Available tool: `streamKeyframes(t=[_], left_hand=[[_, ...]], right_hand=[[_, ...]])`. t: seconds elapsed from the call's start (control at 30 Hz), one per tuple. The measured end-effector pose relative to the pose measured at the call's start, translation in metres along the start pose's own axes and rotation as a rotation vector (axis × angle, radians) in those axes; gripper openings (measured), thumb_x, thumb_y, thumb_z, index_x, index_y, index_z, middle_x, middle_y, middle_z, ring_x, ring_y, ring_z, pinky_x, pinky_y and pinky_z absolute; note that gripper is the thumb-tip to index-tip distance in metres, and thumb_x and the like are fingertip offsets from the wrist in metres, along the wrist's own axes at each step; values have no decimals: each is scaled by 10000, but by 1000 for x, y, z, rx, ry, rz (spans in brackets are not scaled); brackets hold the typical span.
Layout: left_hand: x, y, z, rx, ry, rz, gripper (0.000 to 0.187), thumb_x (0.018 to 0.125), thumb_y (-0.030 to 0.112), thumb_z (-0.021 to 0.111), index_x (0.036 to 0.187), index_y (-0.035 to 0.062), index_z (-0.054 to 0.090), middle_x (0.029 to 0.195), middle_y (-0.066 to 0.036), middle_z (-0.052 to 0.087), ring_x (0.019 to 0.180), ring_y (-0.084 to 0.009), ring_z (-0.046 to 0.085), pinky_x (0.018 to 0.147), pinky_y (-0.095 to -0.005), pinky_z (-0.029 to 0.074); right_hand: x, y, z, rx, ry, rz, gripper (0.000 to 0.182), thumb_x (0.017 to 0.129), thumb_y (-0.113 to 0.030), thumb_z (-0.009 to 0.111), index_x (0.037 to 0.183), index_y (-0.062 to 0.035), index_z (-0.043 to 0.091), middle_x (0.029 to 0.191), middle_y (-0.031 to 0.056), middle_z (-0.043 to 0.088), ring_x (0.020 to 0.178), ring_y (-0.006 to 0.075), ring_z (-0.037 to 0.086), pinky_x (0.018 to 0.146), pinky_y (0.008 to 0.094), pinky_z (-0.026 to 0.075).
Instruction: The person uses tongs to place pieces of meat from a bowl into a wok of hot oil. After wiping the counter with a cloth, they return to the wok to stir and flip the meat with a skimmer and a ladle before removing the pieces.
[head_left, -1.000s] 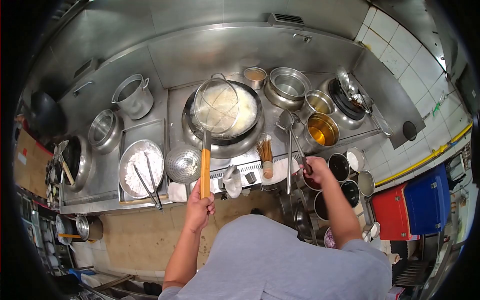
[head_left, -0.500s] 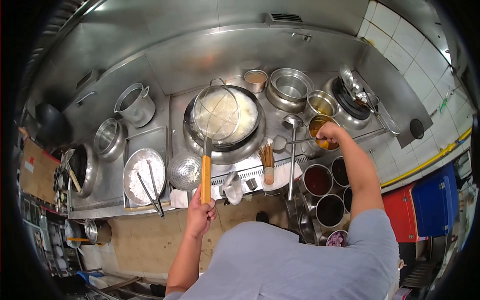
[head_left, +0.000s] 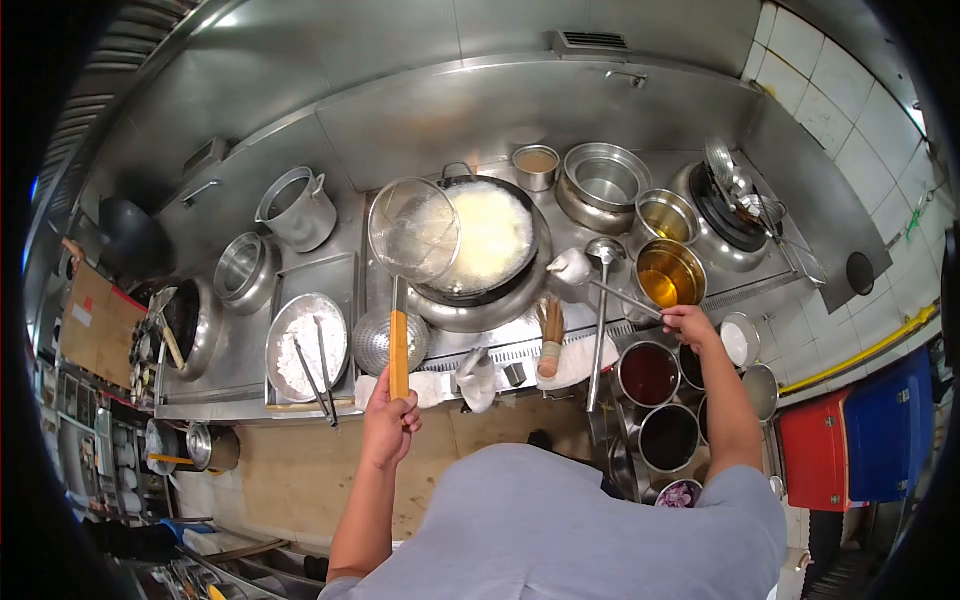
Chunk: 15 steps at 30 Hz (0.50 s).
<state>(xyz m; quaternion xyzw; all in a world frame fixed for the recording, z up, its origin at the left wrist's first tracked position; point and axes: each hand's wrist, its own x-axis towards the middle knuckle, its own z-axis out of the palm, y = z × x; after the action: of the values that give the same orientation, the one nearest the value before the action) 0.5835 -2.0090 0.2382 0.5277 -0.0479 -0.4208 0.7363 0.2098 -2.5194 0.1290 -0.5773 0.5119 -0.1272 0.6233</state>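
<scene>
My left hand (head_left: 390,425) is closed round the wooden handle of a wire strainer (head_left: 415,230), whose mesh overlaps the left side of a wok (head_left: 537,245) of foaming pale liquid. In my right hand (head_left: 690,328) is the thin handle of a small ladle (head_left: 572,267), its bowl holding something white just right of the wok. Behind that hand stands a pot of amber liquid (head_left: 671,275). A long-handled ladle (head_left: 600,330) lies beneath the small one's handle. Near the wok's front are a bamboo brush (head_left: 551,340) and a perforated skimmer (head_left: 375,343).
At the left, a bowl of white powder (head_left: 300,350) holds tongs. A tall pot (head_left: 298,210) stands behind it. Pots of dark sauce (head_left: 668,437) line the right front. Farther right are a second burner (head_left: 730,240) and red and blue boxes (head_left: 815,455).
The strainer has shifted left off the wok's middle. My right hand has moved down from over the amber pot, and the small ladle now carries something white. The whole view has shifted slightly.
</scene>
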Motion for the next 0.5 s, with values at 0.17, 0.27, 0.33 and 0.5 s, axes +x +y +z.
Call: streamKeyframes(t=[0.17, 0.27, 0.33, 0.5], left_hand=[[12, 13, -4, 101, -1, 64, 814, 879, -88, 494, 1623, 164, 281, 800, -6, 484, 597, -83, 423, 521, -243, 377], [31, 19, -9, 197, 27, 115, 800, 863, -103, 495, 1602, 153, 322, 816, -4, 500, 576, -75, 431, 500, -231, 377], [47, 27, -8, 307, 31, 164, 812, 838, -125, 478, 1598, 125, 344, 813, -6, 491, 547, -60, 412, 467, -222, 360], [150, 20, -52, 866, 177, 477, 775, 837, -55, 493, 1594, 49, 362, 1108, -169, 676, 887, -265, 676, 766, -346, 537]], right_hand=[[-15, -43, -7, -90, 44, -196, 218, 932, -73, 707, 1142, -20, 737, 856, 48, 724, 714, 113, 646, 563, 270, 442], [-14, -77, 15, -261, 81, -491, 310, 862, -84, 761, 1157, 8, 728, 909, 99, 751, 803, 178, 700, 741, 323, 542], [-23, -105, 52, -402, 116, -634, 319, 852, -80, 747, 1161, -1, 728, 942, 138, 747, 851, 232, 714, 762, 361, 554], [-100, -184, 139, -1060, 431, -869, 308, 815, -58, 693, 1119, -29, 730, 1043, 206, 710, 976, 378, 705, 838, 469, 567]])
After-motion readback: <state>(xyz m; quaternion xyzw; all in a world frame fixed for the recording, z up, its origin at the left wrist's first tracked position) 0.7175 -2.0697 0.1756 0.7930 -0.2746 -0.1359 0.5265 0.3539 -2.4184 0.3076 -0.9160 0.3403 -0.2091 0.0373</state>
